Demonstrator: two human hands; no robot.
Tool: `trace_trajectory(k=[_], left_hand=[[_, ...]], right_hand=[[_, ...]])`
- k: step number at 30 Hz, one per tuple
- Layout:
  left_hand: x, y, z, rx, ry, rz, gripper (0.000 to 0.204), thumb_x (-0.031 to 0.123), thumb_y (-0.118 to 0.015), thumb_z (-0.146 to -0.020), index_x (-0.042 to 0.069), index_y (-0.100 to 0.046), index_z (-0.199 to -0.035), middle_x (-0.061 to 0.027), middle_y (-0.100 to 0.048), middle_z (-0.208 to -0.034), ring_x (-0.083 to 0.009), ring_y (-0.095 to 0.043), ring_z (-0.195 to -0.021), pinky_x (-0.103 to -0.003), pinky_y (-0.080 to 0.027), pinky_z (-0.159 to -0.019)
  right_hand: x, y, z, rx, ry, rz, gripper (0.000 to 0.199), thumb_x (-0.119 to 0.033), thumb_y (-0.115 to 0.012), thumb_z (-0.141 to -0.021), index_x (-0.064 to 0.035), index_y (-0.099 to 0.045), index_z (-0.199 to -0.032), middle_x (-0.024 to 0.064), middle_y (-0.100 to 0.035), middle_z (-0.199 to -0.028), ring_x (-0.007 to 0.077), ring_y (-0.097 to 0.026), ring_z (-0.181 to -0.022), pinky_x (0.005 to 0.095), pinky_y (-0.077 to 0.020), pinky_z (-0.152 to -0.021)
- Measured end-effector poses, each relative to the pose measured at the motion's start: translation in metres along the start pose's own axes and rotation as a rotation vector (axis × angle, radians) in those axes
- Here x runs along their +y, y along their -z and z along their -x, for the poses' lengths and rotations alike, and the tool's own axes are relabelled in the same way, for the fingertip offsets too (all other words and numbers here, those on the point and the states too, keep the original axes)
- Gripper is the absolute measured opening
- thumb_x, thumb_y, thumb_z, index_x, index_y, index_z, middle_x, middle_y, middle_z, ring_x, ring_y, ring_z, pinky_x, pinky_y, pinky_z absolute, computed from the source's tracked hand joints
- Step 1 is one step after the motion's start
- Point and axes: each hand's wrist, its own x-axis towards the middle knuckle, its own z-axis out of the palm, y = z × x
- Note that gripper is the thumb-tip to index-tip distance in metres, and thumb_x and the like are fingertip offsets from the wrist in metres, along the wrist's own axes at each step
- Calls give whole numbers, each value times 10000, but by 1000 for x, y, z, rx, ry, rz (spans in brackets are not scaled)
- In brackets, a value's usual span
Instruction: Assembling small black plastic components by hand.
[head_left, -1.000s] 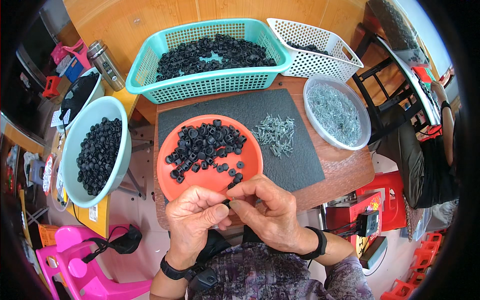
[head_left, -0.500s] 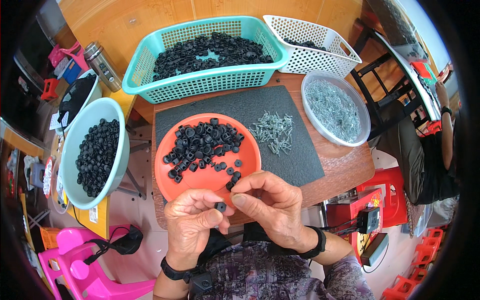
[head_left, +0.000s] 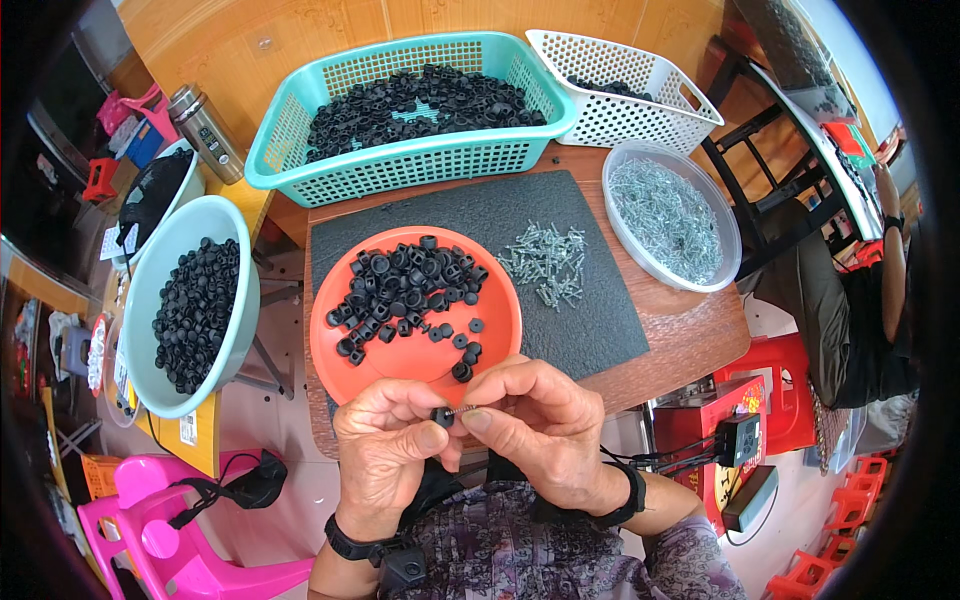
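Observation:
My left hand (head_left: 385, 450) is closed, pinching a small round black plastic part (head_left: 443, 417) between thumb and fingers. Facing it, my right hand (head_left: 540, 425) is closed in a pinch on a thin metal screw (head_left: 463, 409), whose shank spans the gap to the black part; whether its tip is inside is too small to tell. Both hands are at the near rim of an orange plate (head_left: 410, 366) heaped with black plastic pieces (head_left: 400, 290). A small pile of silvery screws (head_left: 548, 262) lies to its right on a dark mat (head_left: 610, 330).
Behind the mat stand a teal basket (head_left: 420, 165) and a white basket (head_left: 640, 120), both holding black parts. A clear tub (head_left: 690, 287) of screws is at right. At left are a pale blue basin (head_left: 245, 260) and a steel flask (head_left: 207, 135). Another person's arm (head_left: 893, 290) shows far right.
My hands have come together. The screw now shows between my right fingertips and the black part, which has turned a little in my left hand.

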Motion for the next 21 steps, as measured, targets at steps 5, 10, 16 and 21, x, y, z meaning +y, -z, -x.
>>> trace_trajectory(k=[5,10,16,21], left_hand=[[-1,0,1,10,-13,-12,289,17,-738,-695,-55,-565,-915,-166,-638,-785,-209,-628,-593,-282,-526,-459],[1,-1,2,40,-35,-59,293,15,-739,-694,-58,-566,-918,-170,-641,-788,-200,-627,-586,-276,-529,-472],[2,-1,2,36,-47,-84,288,7,-736,-696,-59,-567,-920,-170,-641,-782,-195,-626,-584,-273,-529,-481],[1,-1,1,67,-87,-160,282,30,-742,-699,-45,-558,-898,-141,-632,-731,-209,-624,-537,-283,-525,-438]], right_hand=[[2,-1,1,9,90,153,137,99,-561,-824,61,-552,-955,103,-527,-903,141,-600,-736,247,-525,-613],[5,4,1,36,193,405,150,89,-630,-762,17,-590,-887,88,-572,-845,141,-568,-738,255,-483,-606],[5,4,-2,48,249,476,155,81,-655,-725,1,-601,-846,70,-600,-781,163,-560,-731,263,-452,-603],[4,4,-2,31,251,497,150,78,-654,-723,1,-600,-841,69,-596,-776,165,-556,-721,266,-450,-600]])
